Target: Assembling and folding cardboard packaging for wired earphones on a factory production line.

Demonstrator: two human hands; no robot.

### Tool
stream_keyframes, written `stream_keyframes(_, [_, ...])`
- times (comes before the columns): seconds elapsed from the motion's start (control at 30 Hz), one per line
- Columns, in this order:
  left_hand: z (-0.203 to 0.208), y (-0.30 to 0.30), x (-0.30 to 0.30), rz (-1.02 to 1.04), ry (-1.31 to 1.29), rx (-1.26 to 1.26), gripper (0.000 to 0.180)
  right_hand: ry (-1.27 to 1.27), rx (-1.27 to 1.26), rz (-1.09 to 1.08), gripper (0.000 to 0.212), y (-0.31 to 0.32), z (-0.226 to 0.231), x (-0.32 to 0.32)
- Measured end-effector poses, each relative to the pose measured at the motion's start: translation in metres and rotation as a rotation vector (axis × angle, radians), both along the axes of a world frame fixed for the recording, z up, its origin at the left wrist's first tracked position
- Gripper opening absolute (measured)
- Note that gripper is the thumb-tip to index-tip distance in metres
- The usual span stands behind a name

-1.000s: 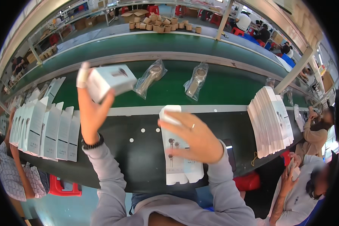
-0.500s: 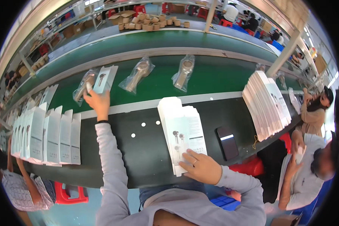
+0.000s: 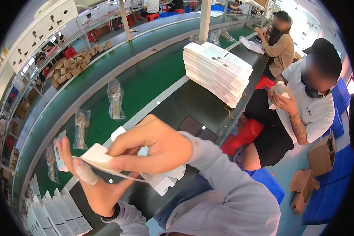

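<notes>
A white printed carton (image 3: 96, 156) is held up in front of me, seen nearly edge-on. My right hand (image 3: 155, 145) pinches its upper side between thumb and bent fingers. My left hand (image 3: 92, 185), with white tape round one finger and a dark bead bracelet, cups the carton from below, fingers stretched along one end and thumb near the other. Beneath my hands lies a pile of flat white cartons (image 3: 163, 183), partly hidden. Another white carton (image 3: 61, 155) is on the green belt, largely behind my left fingers. Bagged gold handheld devices (image 3: 115, 100) lie along the belt.
A tall stack of flat cartons (image 3: 218, 74) stands farther right on the black table. A phone (image 3: 196, 128) lies between it and my right arm. Upright cartons (image 3: 61, 214) stand in a row at lower left. A co-worker (image 3: 306, 90) sits at right, holding a white piece.
My view has turned right. My left hand has come back from the belt, and my right hand has risen off the flat pile; both are now at a raised carton.
</notes>
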State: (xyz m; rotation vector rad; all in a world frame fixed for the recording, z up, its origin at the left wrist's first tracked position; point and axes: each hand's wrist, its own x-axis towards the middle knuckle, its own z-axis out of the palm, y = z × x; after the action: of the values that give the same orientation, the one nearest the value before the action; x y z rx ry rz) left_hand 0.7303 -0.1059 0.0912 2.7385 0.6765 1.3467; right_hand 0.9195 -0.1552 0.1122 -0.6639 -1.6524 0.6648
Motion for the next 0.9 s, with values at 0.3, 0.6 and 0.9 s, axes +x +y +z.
stream_keyframes(0.3, [-0.012,0.030,-0.028,-0.025,-0.022,-0.230,0.108,-0.205,0.343,-0.170,0.012,0.055,-0.026,0.010])
stream_keyframes(0.6, [-0.023,0.055,-0.062,0.054,-0.035,0.049,0.057,-0.179,0.227,-0.124,0.045,0.063,-0.027,0.010])
stream_keyframes(0.9, [-0.035,0.039,0.004,0.290,-0.541,-0.242,0.072,0.003,0.151,-0.017,0.104,0.072,-0.039,-0.024])
